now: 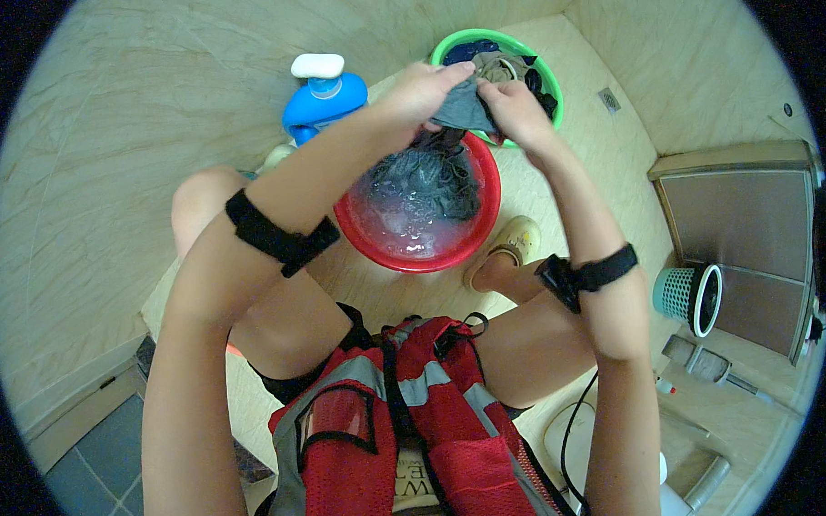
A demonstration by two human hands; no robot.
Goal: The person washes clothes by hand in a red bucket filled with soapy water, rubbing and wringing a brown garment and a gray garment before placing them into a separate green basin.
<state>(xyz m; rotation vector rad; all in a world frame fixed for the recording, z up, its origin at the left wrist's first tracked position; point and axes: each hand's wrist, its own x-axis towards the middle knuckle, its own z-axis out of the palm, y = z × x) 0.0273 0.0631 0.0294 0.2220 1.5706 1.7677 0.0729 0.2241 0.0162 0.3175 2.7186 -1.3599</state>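
Both hands grip a grey garment (465,108) between them, above the far rim of a red basin (419,258). My left hand (423,96) pinches its left side; my right hand (515,109) is closed on its right side. Dark wet clothes (424,187) lie in soapy, bubbly water in the basin. Just behind my hands stands a green basin (559,94) with several garments in it, one dark blue, one khaki, others dark. The lower end of the held garment hangs close to the wet clothes; whether they are joined is hidden.
A blue detergent bottle (337,102) with a white top stands by the wall at the far left. A drain (609,100) sits in the floor at the far right. Along the right side are a teal basket (676,292) and a cabinet door (739,219). My shoe (520,238) is beside the red basin.
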